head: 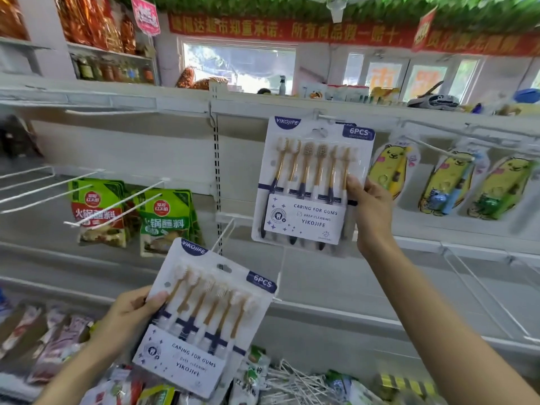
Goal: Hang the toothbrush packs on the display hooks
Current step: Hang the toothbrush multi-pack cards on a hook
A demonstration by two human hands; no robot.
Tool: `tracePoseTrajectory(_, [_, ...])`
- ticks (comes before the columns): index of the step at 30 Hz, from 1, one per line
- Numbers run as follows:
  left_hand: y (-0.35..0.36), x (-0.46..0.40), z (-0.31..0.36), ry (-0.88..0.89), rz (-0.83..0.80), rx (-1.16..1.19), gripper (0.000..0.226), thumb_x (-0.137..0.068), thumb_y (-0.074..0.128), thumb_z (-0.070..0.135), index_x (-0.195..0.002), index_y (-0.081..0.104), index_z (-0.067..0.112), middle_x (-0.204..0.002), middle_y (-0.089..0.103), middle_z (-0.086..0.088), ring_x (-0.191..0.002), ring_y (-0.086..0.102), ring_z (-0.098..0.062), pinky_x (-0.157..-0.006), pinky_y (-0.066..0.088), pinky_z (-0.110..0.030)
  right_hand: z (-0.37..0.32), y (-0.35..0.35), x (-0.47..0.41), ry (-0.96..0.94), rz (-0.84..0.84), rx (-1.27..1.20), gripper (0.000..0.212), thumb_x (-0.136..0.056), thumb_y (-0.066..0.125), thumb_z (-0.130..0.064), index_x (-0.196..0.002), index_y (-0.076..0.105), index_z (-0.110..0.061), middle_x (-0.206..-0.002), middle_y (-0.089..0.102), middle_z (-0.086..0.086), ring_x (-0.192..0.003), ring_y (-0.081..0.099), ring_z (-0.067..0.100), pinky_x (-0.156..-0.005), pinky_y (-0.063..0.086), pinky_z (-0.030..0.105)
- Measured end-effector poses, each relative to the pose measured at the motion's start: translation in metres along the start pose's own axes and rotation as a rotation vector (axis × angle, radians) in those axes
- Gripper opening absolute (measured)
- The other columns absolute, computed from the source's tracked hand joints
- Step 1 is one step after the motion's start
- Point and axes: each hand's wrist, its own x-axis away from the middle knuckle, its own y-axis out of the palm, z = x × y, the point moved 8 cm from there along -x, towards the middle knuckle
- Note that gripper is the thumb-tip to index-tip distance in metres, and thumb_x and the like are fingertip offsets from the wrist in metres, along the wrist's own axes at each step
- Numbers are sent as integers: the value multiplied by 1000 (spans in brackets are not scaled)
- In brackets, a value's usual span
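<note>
My right hand point(369, 207) grips the right edge of a white six-brush toothbrush pack point(309, 182) held upright against the back panel. The pack's hang hole sits just below a white display hook point(328, 117) at the top rail; another pack's blue corner shows behind it. My left hand point(131, 312) grips the left edge of a second, tilted toothbrush pack point(204, 314) low in front of the shelves.
Yellow children's toothbrush packs point(447, 182) hang on hooks to the right. Green sauce pouches point(163, 217) hang on long white hooks point(96, 185) at the left. Loose white hooks point(295, 378) and mixed packets lie in the bin below.
</note>
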Motion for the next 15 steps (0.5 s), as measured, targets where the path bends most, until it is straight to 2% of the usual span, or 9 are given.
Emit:
tracePoseTrajectory(1, [-1, 1, -2, -5, 3, 11, 27, -90, 68, 29, -80, 80, 8, -88, 75, -24, -69, 74, -26, -57, 57, -24, 3, 1, -5, -9, 5, 12, 19, -101, 56, -18, -93, 73, -19, -90, 78, 0, -85, 73, 17, -78, 59, 28])
tracePoseTrajectory(3, [-3, 7, -6, 13, -27, -12, 31, -97, 51, 2, -81, 77, -4, -90, 72, -31, -68, 73, -27, -56, 56, -23, 8, 5, -16, -19, 15, 34, 20, -101, 56, -18, -91, 73, -20, -89, 77, -1, -84, 72, 15, -78, 58, 29])
tracePoseTrajectory(5, [-1, 10, -8, 12, -39, 3, 26, -96, 46, -7, -89, 68, -18, -88, 71, -34, -64, 70, -24, -53, 54, -21, 15, 9, -29, -16, 23, 63, 21, -101, 55, -19, -90, 73, -21, -89, 77, -3, -83, 72, 13, -77, 57, 29])
tracePoseTrajectory(8, [0, 9, -4, 23, -14, 67, 26, -94, 44, -12, -85, 67, -20, -76, 72, -25, -59, 68, -18, -50, 51, -17, 28, 13, -51, -10, 30, 118, 23, -101, 54, -22, -86, 71, -25, -85, 76, -7, -79, 71, 10, -74, 55, 29])
tracePoseTrajectory(10, [-2, 4, -3, 23, 33, 92, 29, -92, 49, -7, -79, 75, -9, -80, 73, -24, -64, 69, -19, -54, 52, -18, 34, 16, -66, -3, 29, 130, 24, -102, 54, -22, -86, 71, -25, -86, 76, -6, -79, 71, 10, -75, 55, 29])
tracePoseTrajectory(12, [0, 1, -1, 33, 39, 119, 21, -87, 61, 11, -84, 77, -1, -89, 73, -28, -72, 70, -25, -64, 55, -24, 41, 16, -78, 12, 34, 126, 23, -103, 53, -22, -89, 71, -24, -88, 75, -5, -77, 71, 4, -70, 55, 23])
tracePoseTrajectory(13, [1, 0, 0, 36, 28, 132, 28, -82, 73, 26, -88, 77, 0, -94, 72, -30, -78, 71, -29, -73, 56, -32, 44, 16, -84, 25, 43, 126, 21, -103, 53, -22, -91, 71, -22, -88, 74, -6, -74, 70, 1, -67, 53, 19])
tracePoseTrajectory(15, [6, -3, 0, 27, 4, 157, 62, -63, 88, 52, -97, 76, 1, -102, 71, -30, -92, 70, -39, -91, 49, -50, 51, 14, -95, 51, 58, 133, 18, -102, 54, -23, -97, 70, -18, -89, 73, -4, -75, 69, 3, -67, 51, 20])
